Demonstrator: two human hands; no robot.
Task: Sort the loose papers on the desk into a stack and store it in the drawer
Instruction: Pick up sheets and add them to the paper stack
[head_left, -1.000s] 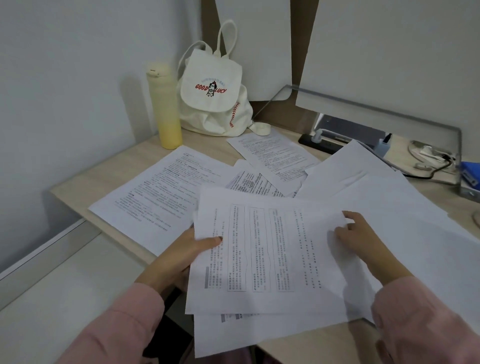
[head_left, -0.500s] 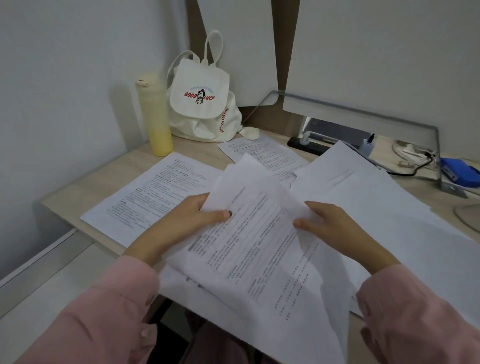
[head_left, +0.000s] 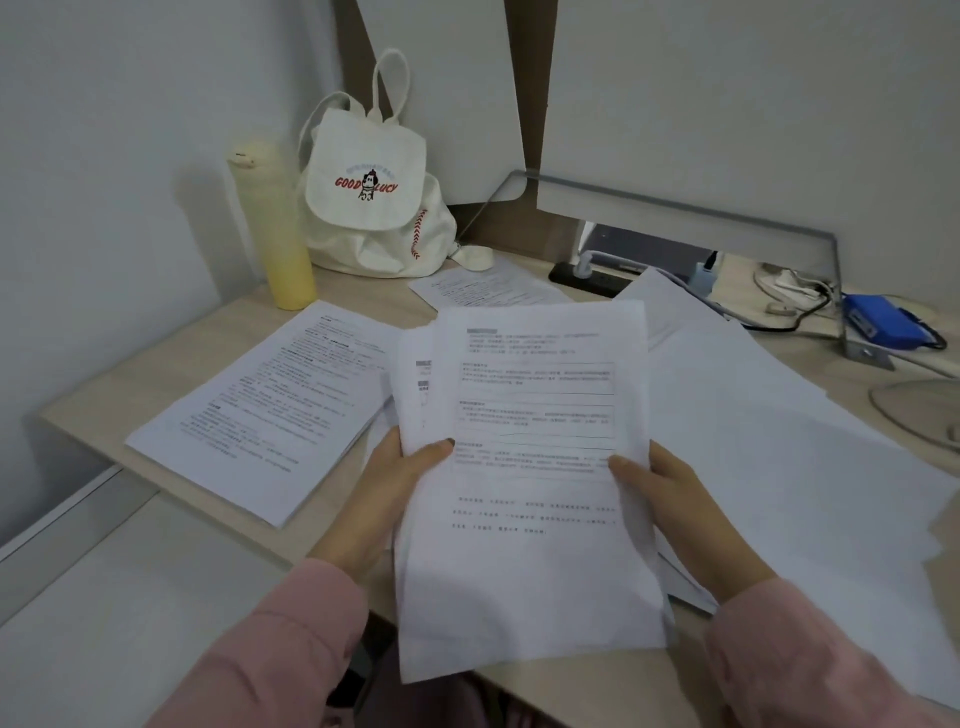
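Note:
I hold a bundle of printed sheets (head_left: 530, 467) upright-facing above the desk's front edge. My left hand (head_left: 395, 493) grips its left side with the thumb on top. On the bundle's right side, my right hand (head_left: 675, 499) holds it the same way. A large printed sheet (head_left: 260, 410) lies flat on the desk (head_left: 150, 358) to the left. Another printed page (head_left: 483, 288) lies at the back, near the bag. Several blank white sheets (head_left: 779, 441) are spread over the right of the desk. No drawer is in view.
A yellow bottle (head_left: 272, 228) and a white "Good Luck" backpack (head_left: 371, 192) stand in the back left corner. A black power strip (head_left: 587, 278), cables and a blue object (head_left: 883, 325) sit at the back right under a grey shelf bracket. Walls close in left and behind.
The papers in my hands went from lying sideways on the desk to being lifted, turned lengthwise and squared into one bundle. Both hands shifted to grip its sides.

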